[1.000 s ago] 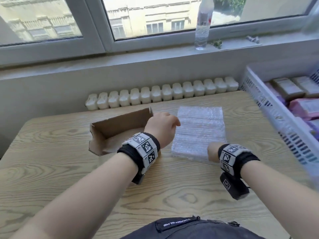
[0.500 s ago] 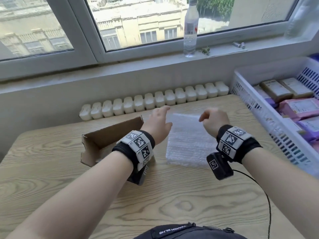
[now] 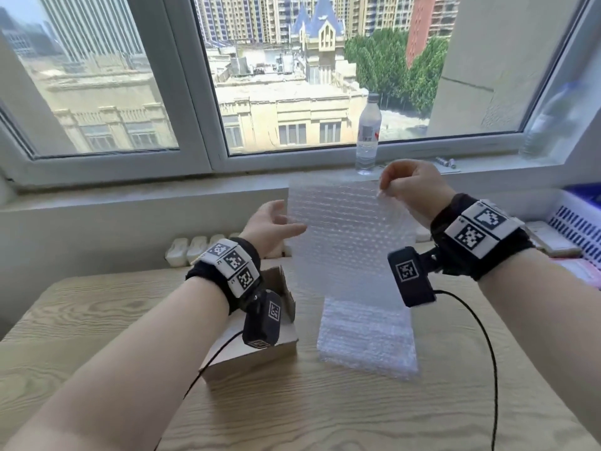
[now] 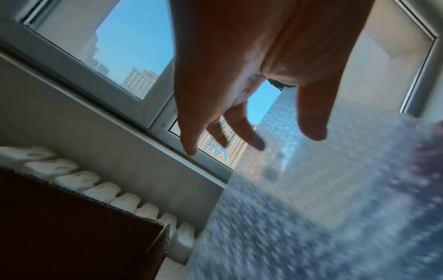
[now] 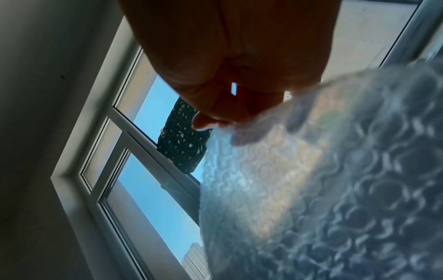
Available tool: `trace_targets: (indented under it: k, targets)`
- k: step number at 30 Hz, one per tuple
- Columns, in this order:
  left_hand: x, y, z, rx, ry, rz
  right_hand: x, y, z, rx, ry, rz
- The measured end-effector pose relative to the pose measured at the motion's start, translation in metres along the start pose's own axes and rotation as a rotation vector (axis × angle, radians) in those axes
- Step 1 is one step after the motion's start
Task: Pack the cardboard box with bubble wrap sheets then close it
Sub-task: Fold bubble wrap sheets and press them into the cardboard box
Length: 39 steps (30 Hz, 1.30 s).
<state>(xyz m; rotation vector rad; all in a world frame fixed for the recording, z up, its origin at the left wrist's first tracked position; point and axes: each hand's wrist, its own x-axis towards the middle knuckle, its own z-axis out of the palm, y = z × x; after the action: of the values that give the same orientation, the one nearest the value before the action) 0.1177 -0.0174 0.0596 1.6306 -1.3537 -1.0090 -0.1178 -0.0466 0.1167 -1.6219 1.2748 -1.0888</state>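
Pinching a bubble wrap sheet (image 3: 344,229) by its top corner, the right hand (image 3: 413,193) lifts it; only the left wrist view shows the left hand (image 4: 242,75) with fingers (image 4: 311,121) spread loose.

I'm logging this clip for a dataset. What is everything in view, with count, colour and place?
lifted sheet: one, clear bubble wrap, hanging above the stack
stack: one, clear bubble wrap, on the table right of the box
box: one, brown cardboard, open, on the table under the left wrist
table: one, light wood
bottle: one, clear, on the windowsill
radiator: one, white, behind the table
basket: one, white, at the right edge, packets inside
window: white frame, buildings and trees outside
wrist bands: two, black with white markers, a camera under each
left hand: open, at the lifted sheet's left edge
right hand: fingers pinch the lifted sheet's top right corner
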Motion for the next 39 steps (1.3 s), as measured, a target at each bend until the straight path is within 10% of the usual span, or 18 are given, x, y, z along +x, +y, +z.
trace_targets:
  k: [12, 17, 24, 32, 39]
  targets:
    - [-0.007, 0.005, -0.032, -0.4, 0.208, -0.019, -0.02, 0.01, 0.009, 0.283, -0.152, 0.238]
    - [-0.008, 0.01, -0.041, -0.476, 0.343, -0.023, -0.017, 0.01, 0.014, 0.307, -0.002, 0.081]
    - [-0.023, 0.01, -0.052, -0.129, 0.1, 0.104, -0.011, 0.007, 0.019, 0.108, 0.026, -0.029]
    - [-0.03, 0.01, -0.054, 0.301, 0.139, 0.181, -0.011, 0.0, 0.024, -0.132, 0.11, -0.11]
    - [-0.03, 0.013, -0.054, -0.017, 0.07, 0.079, -0.009, -0.009, 0.025, -0.124, 0.118, -0.053]
